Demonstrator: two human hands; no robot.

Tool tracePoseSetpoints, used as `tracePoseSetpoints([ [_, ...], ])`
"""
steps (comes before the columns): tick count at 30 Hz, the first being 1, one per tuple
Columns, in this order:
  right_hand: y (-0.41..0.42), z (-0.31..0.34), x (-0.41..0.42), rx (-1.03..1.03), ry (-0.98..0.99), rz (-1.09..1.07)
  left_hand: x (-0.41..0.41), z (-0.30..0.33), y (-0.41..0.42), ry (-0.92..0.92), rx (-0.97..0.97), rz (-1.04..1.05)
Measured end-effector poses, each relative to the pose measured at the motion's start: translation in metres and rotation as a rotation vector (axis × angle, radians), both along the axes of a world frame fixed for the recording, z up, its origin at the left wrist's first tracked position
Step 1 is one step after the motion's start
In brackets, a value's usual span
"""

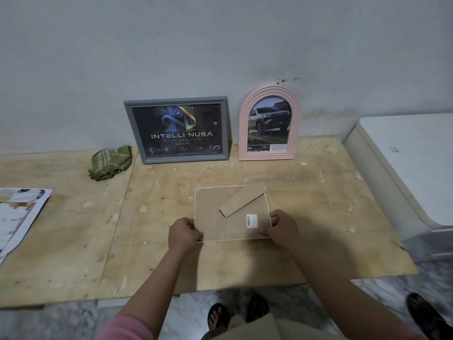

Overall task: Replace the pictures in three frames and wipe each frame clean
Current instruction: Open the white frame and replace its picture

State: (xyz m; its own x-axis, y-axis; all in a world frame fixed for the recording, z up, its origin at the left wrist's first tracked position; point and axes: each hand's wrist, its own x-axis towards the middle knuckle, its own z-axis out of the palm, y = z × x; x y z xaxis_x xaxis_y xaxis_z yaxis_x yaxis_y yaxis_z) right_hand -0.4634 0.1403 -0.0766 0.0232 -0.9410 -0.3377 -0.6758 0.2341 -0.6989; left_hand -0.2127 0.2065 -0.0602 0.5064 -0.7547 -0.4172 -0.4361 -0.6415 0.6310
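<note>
A white-edged frame [220, 217] is held face down over the near middle of the plywood tabletop [73, 241], its brown backing board turned up towards the camera. The frame's left edge, near the lower corner, is gripped by the left hand [183, 233], the fingers curled round the rim. The right edge, near the lower right corner, is gripped by the right hand [282, 225], whose fingers are likewise curled onto the backing. A brown stand flap [241, 203] is seen lying slantwise across the backing, and a small white barcode label [252, 220] is stuck just beside the right hand. Whether the frame rests on the tabletop or is lifted slightly off it cannot be told.

At the back, a grey rectangular frame [177, 130] with a dark logo print is leaned upright against the wall [220, 45]. Just to its right, a pink arched frame [269, 123] showing a pickup truck is propped in the same way. A crumpled green checked cloth [110, 163] is laid to the left of the grey frame. Printed sheets [17, 212] are spread at the left edge of the tabletop. A white cabinet [404, 155] is seen at the right.
</note>
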Motion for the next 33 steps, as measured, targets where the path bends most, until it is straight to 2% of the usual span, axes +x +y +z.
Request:
tracePoseSetpoints([
  [7,-0.004,0.004,0.0,0.066,-0.062,-0.048,0.005,-0.001,-0.007,0.001,0.058,-0.013],
  [13,-0.013,0.006,-0.001,0.134,-0.041,-0.013,0.005,-0.002,-0.009,-0.076,0.083,-0.083],
  [17,-0.016,0.006,0.005,0.135,0.087,0.067,-0.003,0.002,-0.01,-0.185,0.129,-0.191],
  [19,-0.017,0.007,0.014,-0.069,0.145,0.06,-0.009,0.005,-0.014,-0.31,0.147,-0.307],
  [21,-0.019,0.002,0.024,-0.279,0.229,0.144,-0.012,0.006,-0.02,-0.38,0.097,-0.42],
  [24,-0.029,-0.006,0.037,-0.298,0.392,0.341,-0.012,0.004,-0.033,-0.409,0.112,-0.59],
  [26,-0.031,-0.001,0.044,-0.225,0.512,0.405,-0.011,0.001,-0.042,-0.45,0.143,-0.692],
  [29,-0.033,-0.002,0.046,-0.141,0.544,0.46,-0.012,-0.002,-0.049,-0.536,0.19,-0.797],
  [33,-0.033,-0.012,0.042,-0.142,0.514,0.482,-0.01,-0.005,-0.055,-0.571,0.197,-0.81],
])
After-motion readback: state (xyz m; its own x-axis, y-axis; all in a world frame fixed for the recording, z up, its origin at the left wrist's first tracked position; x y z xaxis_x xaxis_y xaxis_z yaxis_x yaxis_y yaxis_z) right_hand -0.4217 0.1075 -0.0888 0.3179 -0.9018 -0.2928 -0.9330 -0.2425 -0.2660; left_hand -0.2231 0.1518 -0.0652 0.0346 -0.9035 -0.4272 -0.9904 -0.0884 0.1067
